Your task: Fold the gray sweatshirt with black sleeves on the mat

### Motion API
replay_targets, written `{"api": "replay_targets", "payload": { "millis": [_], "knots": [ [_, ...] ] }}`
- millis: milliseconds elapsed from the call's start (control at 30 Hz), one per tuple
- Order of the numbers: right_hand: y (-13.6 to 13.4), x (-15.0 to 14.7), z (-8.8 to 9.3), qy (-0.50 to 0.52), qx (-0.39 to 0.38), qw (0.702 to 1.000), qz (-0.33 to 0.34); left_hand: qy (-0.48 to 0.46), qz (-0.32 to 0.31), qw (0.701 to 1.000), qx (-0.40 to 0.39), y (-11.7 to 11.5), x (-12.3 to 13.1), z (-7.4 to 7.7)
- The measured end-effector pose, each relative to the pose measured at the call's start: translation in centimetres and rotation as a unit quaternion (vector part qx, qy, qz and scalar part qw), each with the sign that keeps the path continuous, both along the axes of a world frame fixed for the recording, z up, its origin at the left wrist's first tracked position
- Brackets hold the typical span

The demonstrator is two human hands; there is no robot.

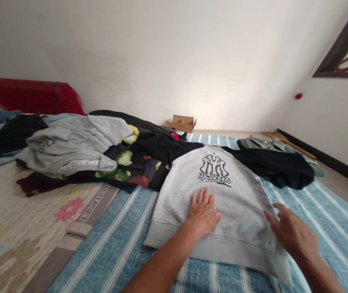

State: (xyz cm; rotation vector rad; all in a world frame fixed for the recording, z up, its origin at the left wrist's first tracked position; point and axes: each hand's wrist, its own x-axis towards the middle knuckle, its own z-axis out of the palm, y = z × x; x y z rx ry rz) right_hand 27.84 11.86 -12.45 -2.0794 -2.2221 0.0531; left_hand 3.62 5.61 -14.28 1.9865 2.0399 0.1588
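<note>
A grey sweatshirt (pixel 235 215) with black sleeves and a black "Yankees" print lies spread out, its ribbed hem towards me. My left hand (pixel 203 213) rests palm down on its lower middle, fingers stretched out. At the right side edge of the sweatshirt is my right hand (pixel 294 232), thumb and forefinger apart, the thumb touching or just over the cloth; its other fingers are partly hidden. The black right sleeve (pixel 279 165) stretches out to the side. The left sleeve (pixel 164 146) reaches the clothes pile.
A heap of clothes, with a crumpled light-grey garment (pixel 73 142) on top, lies to the left. Beneath are a blue striped sheet (pixel 109 240) and a floral mat (pixel 36 228). A cardboard box (pixel 183 123) stands by the wall; plastic-wrapped items (pixel 265 143) lie at the back right.
</note>
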Motion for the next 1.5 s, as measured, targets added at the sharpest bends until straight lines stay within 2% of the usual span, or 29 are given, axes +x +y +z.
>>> {"api": "replay_targets", "payload": {
  "millis": [67, 167, 267, 333, 400, 467, 533, 633, 767, 900, 1100, 1200, 1500],
  "knots": [
    [-0.4, -3.1, 0.6, 0.036, 0.05, 0.993, 0.096, -0.002, -0.001, 1.0, -0.001, -0.2, 0.2, 0.6],
    [-0.7, -7.9, 0.6, 0.06, 0.06, 0.962, 0.261, 0.005, 0.007, 0.999, 0.031, -0.9, -0.4, 2.2],
    [-0.5, -11.5, -0.2, 0.043, 0.058, 0.941, 0.33, 0.033, 0.06, 0.994, 0.084, -2.0, -3.0, 4.3],
    [-0.4, -13.0, -1.1, 0.028, 0.035, 0.936, 0.35, 0.059, 0.145, 0.983, 0.094, -2.9, -5.8, 5.4],
    [-0.4, -13.8, -2.3, 0.023, 0.0, 0.932, 0.361, 0.074, 0.259, 0.959, 0.084, -3.6, -8.7, 5.8],
    [-0.6, -14.1, -3.4, 0.027, -0.02, 0.932, 0.362, 0.055, 0.323, 0.943, 0.063, -3.8, -11.3, 5.6],
    [-0.7, -14.1, -4.3, 0.033, -0.022, 0.933, 0.357, 0.026, 0.326, 0.944, 0.04, -3.6, -13.1, 4.9],
    [-0.8, -13.9, -5.0, 0.037, -0.008, 0.933, 0.359, 0.0, 0.311, 0.95, 0.024, -2.8, -14.4, 3.8],
    [-0.8, -13.8, -5.3, 0.034, 0.002, 0.932, 0.361, 0.011, 0.329, 0.944, 0.021, -2.4, -14.2, 3.2],
    [-0.8, -13.8, -5.3, 0.033, -0.001, 0.932, 0.362, 0.053, 0.346, 0.936, 0.031, -3.0, -12.9, 3.6],
    [-0.9, -13.9, -5.1, 0.03, -0.009, 0.933, 0.359, 0.084, 0.285, 0.954, 0.053, -3.0, -11.5, 4.0],
    [-0.9, -13.9, -5.1, 0.026, -0.01, 0.933, 0.359, 0.058, 0.275, 0.958, 0.062, -2.6, -11.8, 3.7],
    [-0.8, -14.0, -5.0, 0.013, -0.025, 0.935, 0.355, -0.01, 0.318, 0.947, 0.047, -1.0, -13.8, 3.6]
  ]
}}
